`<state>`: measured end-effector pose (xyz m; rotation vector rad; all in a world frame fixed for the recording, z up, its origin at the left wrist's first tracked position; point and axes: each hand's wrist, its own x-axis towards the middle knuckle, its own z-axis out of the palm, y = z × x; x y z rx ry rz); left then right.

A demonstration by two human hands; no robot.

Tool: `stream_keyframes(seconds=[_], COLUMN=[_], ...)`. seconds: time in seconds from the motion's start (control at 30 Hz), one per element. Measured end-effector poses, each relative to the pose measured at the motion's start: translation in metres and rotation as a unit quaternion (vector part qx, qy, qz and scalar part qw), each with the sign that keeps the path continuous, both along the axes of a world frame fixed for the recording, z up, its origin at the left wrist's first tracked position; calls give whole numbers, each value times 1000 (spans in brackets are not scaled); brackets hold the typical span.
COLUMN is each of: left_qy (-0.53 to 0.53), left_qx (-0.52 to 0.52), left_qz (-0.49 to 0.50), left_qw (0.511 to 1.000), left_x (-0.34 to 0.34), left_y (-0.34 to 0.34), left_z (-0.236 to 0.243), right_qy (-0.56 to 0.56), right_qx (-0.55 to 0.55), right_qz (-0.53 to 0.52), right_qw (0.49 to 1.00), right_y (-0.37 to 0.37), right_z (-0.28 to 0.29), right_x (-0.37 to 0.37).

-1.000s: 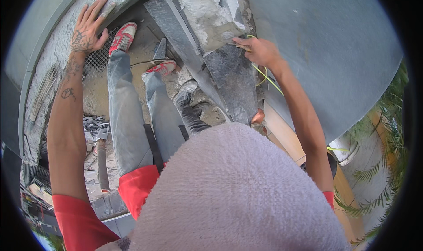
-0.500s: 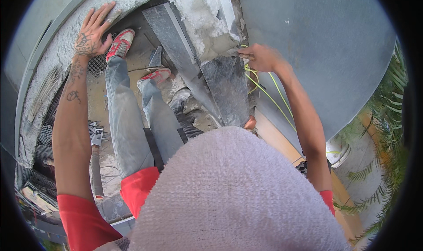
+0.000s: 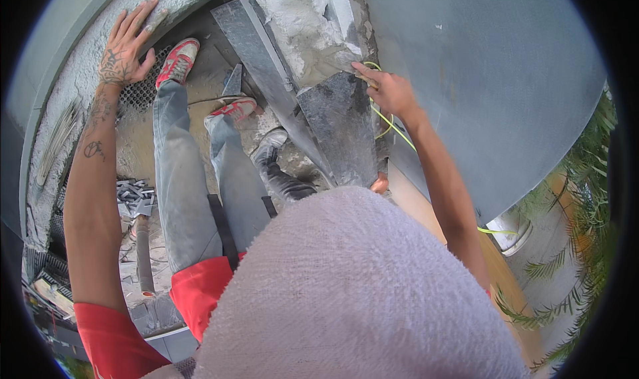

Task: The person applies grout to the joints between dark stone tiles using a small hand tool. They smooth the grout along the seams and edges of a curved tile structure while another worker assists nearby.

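My left hand (image 3: 126,49) lies with fingers spread on a rough grey mortar ledge (image 3: 76,73) at the upper left. My right hand (image 3: 393,93) is at the upper middle, its index finger stretched out and the other fingers curled round something thin that I cannot make out. Its fingertips reach the lower edge of wet-looking grey mortar (image 3: 327,67). Just below that mortar is a dark grey stone slab (image 3: 343,129). Another long dark strip of slab (image 3: 263,63) runs along its left. A yellow-green cord (image 3: 393,127) hangs beside my right wrist.
A large smooth grey panel (image 3: 479,86) fills the right. Below are my red-and-white shoes (image 3: 178,61), another person's grey shoe (image 3: 271,141) and dark trouser leg, and scattered metal offcuts (image 3: 135,196). Palm fronds (image 3: 589,246) hang at the right. Pale fuzzy cloth (image 3: 346,286) covers the lower middle.
My right hand has moved slightly right and its index finger now points out along the mortar edge. The view has shifted a little, and my left hand stays on the ledge.
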<state>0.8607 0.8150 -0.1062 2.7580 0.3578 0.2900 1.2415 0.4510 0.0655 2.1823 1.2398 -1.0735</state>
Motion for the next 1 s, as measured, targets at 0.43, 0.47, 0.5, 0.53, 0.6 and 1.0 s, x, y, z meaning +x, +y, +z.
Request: stream_keyframes(seconds=[0.43,0.47,0.5,0.53,0.6,1.0], left_qy=[-6,-1,9,2,0,-7], left_qx=[-7,-7,-6,-1,-1,-15], left_qz=[-9,-7,-3,-1,1,-15], left_qw=[1000,1000,1000,1000,1000,1000], left_x=[2,3,2,2,3,-4], left_y=[0,-1,-2,-3,-2,-3], left_z=[1,1,3,5,8,2], right_qy=[-31,-28,-23,-17,-14,0], right_qx=[-13,-6,0,6,30,120], right_qz=[-5,0,-18,-35,-42,-35], right_qw=[999,1000,1000,999,999,992], right_y=[-7,-9,-8,-6,-3,-74], right_z=[39,44,50,57,59,23], right_x=[-19,-18,-20,-22,-24,-58])
